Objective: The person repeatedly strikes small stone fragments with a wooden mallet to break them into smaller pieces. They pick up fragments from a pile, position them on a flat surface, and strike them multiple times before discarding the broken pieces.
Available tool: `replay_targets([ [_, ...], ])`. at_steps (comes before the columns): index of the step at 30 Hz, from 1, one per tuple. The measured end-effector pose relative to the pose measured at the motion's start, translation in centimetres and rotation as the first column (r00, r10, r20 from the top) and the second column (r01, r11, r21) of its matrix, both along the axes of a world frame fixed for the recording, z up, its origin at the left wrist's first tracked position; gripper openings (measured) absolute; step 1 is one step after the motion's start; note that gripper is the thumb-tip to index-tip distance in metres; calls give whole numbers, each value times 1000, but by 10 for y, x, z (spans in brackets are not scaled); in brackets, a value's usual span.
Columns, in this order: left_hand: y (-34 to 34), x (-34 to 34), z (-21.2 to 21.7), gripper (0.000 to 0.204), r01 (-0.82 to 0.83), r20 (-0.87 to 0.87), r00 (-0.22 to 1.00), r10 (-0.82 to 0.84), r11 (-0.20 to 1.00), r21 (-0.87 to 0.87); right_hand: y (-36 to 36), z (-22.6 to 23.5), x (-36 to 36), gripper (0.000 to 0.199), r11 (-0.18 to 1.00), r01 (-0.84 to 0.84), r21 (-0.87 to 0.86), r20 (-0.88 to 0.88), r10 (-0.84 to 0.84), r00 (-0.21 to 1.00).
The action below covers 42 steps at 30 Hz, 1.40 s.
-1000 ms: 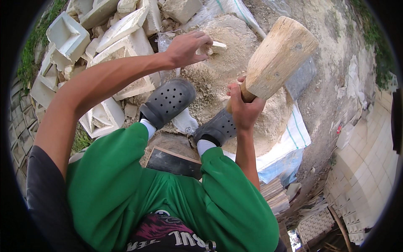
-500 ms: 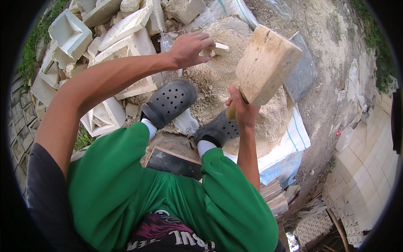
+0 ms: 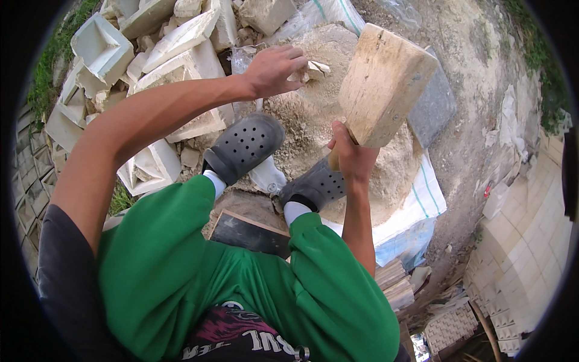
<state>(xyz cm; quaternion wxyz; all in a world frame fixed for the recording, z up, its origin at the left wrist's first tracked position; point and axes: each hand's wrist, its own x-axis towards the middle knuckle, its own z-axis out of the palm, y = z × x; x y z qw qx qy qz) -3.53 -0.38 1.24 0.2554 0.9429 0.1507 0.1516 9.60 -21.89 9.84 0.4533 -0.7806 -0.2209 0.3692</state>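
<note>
**Wooden mallet and stone fragment: handling notes**

Position. The right hand (image 3: 353, 158) is clenched round the short handle of a large wooden mallet (image 3: 383, 84), gripping directly under the head. The head is raised above the mound of pale rubble and sand (image 3: 313, 130), tilted up and to the right. The left hand (image 3: 271, 69) is extended fwd, fingers closed on a pale stone fragment (image 3: 312, 69) at the top of the mound; the fragment shows beyond the fingertips. Whether it rests on the mound or is lifted clear cannot be told.

Mallet. Head is a thick solid block of light wood, worn and chipped at the edges. Judged heavy and top-loaded, stiff, dry, not slippery. The handle is almost fully covered by the hand, so little leverage is available. Grip close under the head gives control but less swing.

Fragment. Small, angular, chalky. Judged light, brittle and prone to crumble or flake, w/ dusty surfaces that may slip. Best held by the rear end, fingertips well apart from the face nearest the mallet.

Surroundings. Both feet in grey perforated clogs (image 3: 244, 148) stand on the near slope of the mound, close below both hands. Hollow pale cast blocks (image 3: 99, 48) lie stacked at the left. A white woven sack (image 3: 416, 205) lies under the mound at the right.
</note>
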Motion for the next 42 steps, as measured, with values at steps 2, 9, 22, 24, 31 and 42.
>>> replay_targets([
  [2, 0, -3, 1, 32, -11, -4, 1000, 11, 1000, -4, -2, 4, 0, 19, 995, -25, 96, 28, 23, 999],
  [9, -1, 6, 1, 30, 17, 27, 999, -17, 1000, 17, 2, -49, -2, 25, 957, -86, -278, 46, 102, 994],
  [22, -1, 5, 0, 30, 16, -12, 1000, -16, 1000, -10, -5, -47, 2, 17, 999, -28, 35, 36, 27, 999],
  [24, -1, 10, 1, 30, 36, 5, 999, -36, 999, 4, -4, -56, 3, 20, 975, -30, -219, -59, 18, 998],
  [31, 3, 1, 0, 29, 42, -13, 999, -42, 999, 13, 11, -1, 15, 19, 965, -77, -252, 14, 83, 996],
  [42, 1, 6, -2, 29, 44, 20, 999, -45, 999, 27, 22, -11, 15, 25, 908, -93, -409, -62, 74, 995],
])
